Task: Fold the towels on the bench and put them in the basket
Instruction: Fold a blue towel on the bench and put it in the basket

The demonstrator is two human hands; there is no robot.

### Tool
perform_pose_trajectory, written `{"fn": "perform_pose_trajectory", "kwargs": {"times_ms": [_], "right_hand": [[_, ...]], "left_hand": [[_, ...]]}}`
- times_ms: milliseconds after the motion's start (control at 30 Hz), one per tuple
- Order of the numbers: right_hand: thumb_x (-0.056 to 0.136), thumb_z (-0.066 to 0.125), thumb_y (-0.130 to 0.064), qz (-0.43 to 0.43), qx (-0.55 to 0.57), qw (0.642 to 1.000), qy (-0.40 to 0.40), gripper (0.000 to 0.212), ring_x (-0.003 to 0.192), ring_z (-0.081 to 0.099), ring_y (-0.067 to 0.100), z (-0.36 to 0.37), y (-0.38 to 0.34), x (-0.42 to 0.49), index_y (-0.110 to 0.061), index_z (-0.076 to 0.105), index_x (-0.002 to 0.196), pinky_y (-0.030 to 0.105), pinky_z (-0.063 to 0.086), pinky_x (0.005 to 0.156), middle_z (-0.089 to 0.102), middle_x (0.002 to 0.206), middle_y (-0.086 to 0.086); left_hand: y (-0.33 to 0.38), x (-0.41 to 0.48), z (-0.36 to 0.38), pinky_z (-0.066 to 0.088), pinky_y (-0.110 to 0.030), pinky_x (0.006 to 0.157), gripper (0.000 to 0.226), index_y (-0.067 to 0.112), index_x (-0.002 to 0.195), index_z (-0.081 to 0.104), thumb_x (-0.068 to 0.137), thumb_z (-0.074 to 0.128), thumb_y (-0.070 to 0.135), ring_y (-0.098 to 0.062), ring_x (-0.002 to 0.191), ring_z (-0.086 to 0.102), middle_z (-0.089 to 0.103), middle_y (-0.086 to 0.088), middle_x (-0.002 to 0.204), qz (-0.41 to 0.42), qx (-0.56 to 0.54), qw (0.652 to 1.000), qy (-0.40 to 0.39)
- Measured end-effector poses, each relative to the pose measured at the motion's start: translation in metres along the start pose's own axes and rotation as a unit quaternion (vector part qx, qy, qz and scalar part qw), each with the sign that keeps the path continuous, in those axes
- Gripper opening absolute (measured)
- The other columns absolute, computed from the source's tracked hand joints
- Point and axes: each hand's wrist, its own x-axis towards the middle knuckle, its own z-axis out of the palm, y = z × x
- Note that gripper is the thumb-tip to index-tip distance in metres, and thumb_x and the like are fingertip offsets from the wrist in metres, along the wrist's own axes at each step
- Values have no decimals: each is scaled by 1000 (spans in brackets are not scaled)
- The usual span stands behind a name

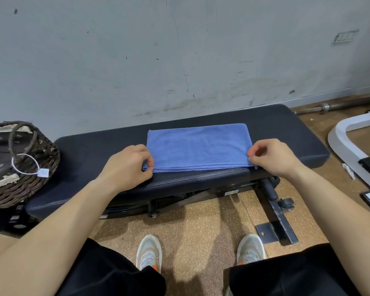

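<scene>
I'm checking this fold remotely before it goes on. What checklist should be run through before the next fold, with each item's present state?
1. Left hand pinches the blue towel at its near left corner: ok.
2. Right hand pinches the near right corner: ok.
3. Towel lies flat on the bench, no big wrinkles: ok.
4. Layers line up along the near edge: ok, as far as shown.
5. Basket stands at the left, open on top: ok.
6. Room left inside the basket: cannot tell.
</scene>
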Motion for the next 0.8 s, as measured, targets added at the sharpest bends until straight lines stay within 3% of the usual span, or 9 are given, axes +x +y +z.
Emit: {"fn": "perform_pose_trajectory", "kwargs": {"times_ms": [67, 133, 200, 300, 367, 433, 533, 633, 800], "right_hand": [[84, 71, -19, -22, -64, 998, 5, 11, 79, 62, 12, -1, -5, 2, -24, 70, 75, 24, 43, 61, 68, 79, -3], [84, 66, -28, -55, -144, 986, 64, 13, 86, 59, 18, 1, -14, 6, -28, 67, 72, 31, 47, 66, 60, 89, -2], [87, 62, -35, -71, -156, 979, 111, 11, 95, 56, 22, 8, -28, 11, -31, 68, 78, 36, 50, 74, 55, 100, -1], [91, 57, -34, -107, -136, 980, 101, 26, 117, 50, 27, 31, -53, 24, -27, 71, 112, 40, 48, 92, 55, 124, 1], [93, 53, -33, -136, -156, 975, 82, 42, 128, 47, 30, 48, -65, 33, -22, 61, 133, 42, 45, 100, 49, 142, 3], [96, 48, -33, -141, -174, 973, 56, 55, 141, 36, 29, 62, -73, 43, -16, 45, 148, 42, 37, 111, 36, 157, 6], [102, 36, -41, -129, -210, 969, 12, 67, 154, 9, 24, 77, -74, 56, -11, 18, 158, 42, 11, 124, 10, 167, 8], [102, 24, -55, -111, -245, 963, -31, 74, 154, -7, 19, 82, -64, 59, -15, 2, 160, 43, -1, 124, -7, 168, 4], [97, 16, -68, -83, -269, 959, -37, 78, 152, -17, 14, 76, -44, 61, -28, -8, 159, 44, -8, 124, -17, 166, 1]], "left_hand": [[3, 4, -4, 45, -28, 65, 6, 37, 79, 61, 83, 63, 41, -7, 95, 50, 54, 20, 97, -10, 22, 1000, -14], [11, 12, -9, 44, -30, 68, 15, 37, 75, 61, 83, 59, 50, -8, 92, 48, 55, 19, 91, -38, 17, 999, -16], [23, 26, -12, 44, -31, 73, 19, 35, 78, 63, 86, 55, 50, -10, 93, 49, 54, 16, 89, -67, -22, 997, 21], [47, 54, -3, 46, -35, 90, 24, 28, 107, 68, 92, 54, 39, -17, 113, 51, 59, 10, 116, -55, -68, 993, 84], [64, 72, 10, 39, -37, 106, 38, 22, 131, 60, 97, 50, 36, -19, 133, 43, 51, 4, 142, -43, -69, 994, 69], [77, 84, 26, 25, -38, 118, 49, 16, 145, 46, 101, 45, 36, -22, 147, 27, 36, -1, 158, -28, -51, 997, 49], [81, 95, 48, 12, -44, 122, 61, 14, 156, 23, 104, 32, 44, -23, 153, 8, 14, -3, 166, -22, -6, 1000, -3], [74, 98, 58, 5, -45, 123, 69, 19, 159, 9, 102, 23, 56, -23, 153, -1, 3, -2, 167, -40, 9, 998, -40], [53, 97, 62, -5, -45, 123, 75, 36, 158, 0, 94, 19, 70, -24, 153, -11, -8, 2, 166, -91, -5, 994, -63]]}}
